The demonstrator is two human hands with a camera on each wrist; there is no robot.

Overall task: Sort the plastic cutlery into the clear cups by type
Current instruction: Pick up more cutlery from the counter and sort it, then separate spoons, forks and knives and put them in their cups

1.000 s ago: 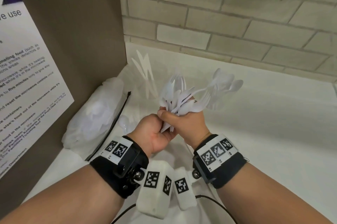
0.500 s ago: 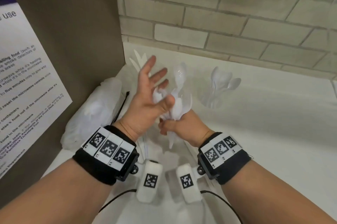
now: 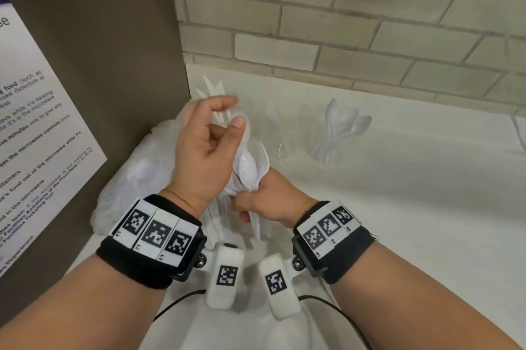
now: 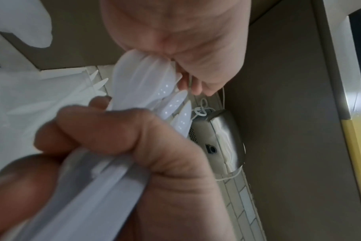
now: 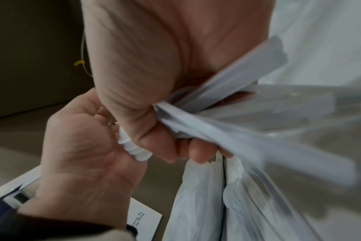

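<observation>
My right hand [image 3: 270, 199] grips a bundle of white plastic cutlery [image 3: 252, 163] by the handles, mostly spoons with bowls pointing up. The left hand [image 3: 202, 147] is beside the bowls with its palm turned toward them. Its fingers are loosely curled and its thumb is next to a tall spoon. In the left wrist view the spoon bowls [image 4: 142, 81] press against that palm [image 4: 175, 32]. Behind stand clear cups: one with knives [image 3: 216, 93], a middle one [image 3: 280, 136], one with spoons [image 3: 341, 125].
A white plastic bag [image 3: 136, 179] lies at the left against a brown panel carrying a printed notice [image 3: 42, 122]. A brick wall [image 3: 341, 22] closes the back. The white counter [image 3: 398, 207] stretches to the right. Thin cables run near my wrists.
The left hand let go of the bundle, rose and spread, and its fingers now curl loosely beside the spoon bowls. The right hand kept its grip and moved lower.
</observation>
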